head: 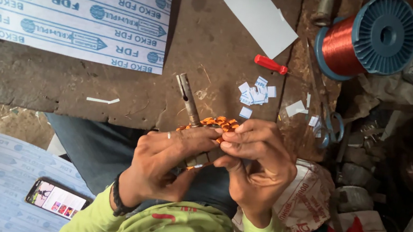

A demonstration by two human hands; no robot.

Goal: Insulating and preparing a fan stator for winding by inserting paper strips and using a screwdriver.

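I hold a small motor armature (210, 124) with copper-orange windings and a grey metal shaft (188, 98) that sticks out toward the bench. My left hand (164, 163) wraps around its lower end, thumb and fingers closed on it. My right hand (256, 161) grips the windings from the right, its fingertips pinched at the coil beside the left fingers. Most of the armature body is hidden behind both hands. A dark band sits on my left wrist (120, 200).
On the worn bench (115, 89) lie small cut paper pieces (255, 93), a red-handled screwdriver (270, 64), scissors (329, 123), a blue spool of copper wire (371, 39), a white paper sheet (261, 15) and a printed insulation sheet (68, 4). A phone (57, 200) lies lower left.
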